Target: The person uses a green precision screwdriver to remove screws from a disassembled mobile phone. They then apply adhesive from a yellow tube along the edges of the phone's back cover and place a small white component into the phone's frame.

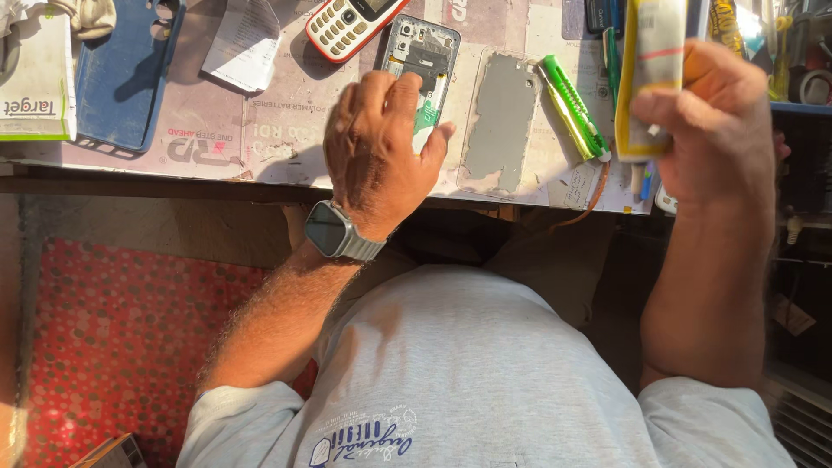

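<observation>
Head view: left hand (pixel 377 152) pressing on an opened phone (pixel 419 65), right hand (pixel 715 121) gripping a yellow and white tube (pixel 648 78).

Lying flat on the worktop (pixel 286 139), just left of its removed grey back panel (pixel 501 121), the opened phone is showing bare internals; it is looking thin, stiff and fragile, so the metal side edges are seeming the safest hold. The left hand's fingers are spreading apart over its lower half, not clamping. The right hand is closing around the tube, which is looking soft, light and squeezable, best held mid-body. A green utility knife (pixel 572 108) is lying between panel and tube. At far left a white box with a green stripe (pixel 35 78) is sitting beside a blue phone case (pixel 121 78); a folded white paper (pixel 243 43) and a red-and-white keypad phone (pixel 347 26) are lying near the top edge.
</observation>
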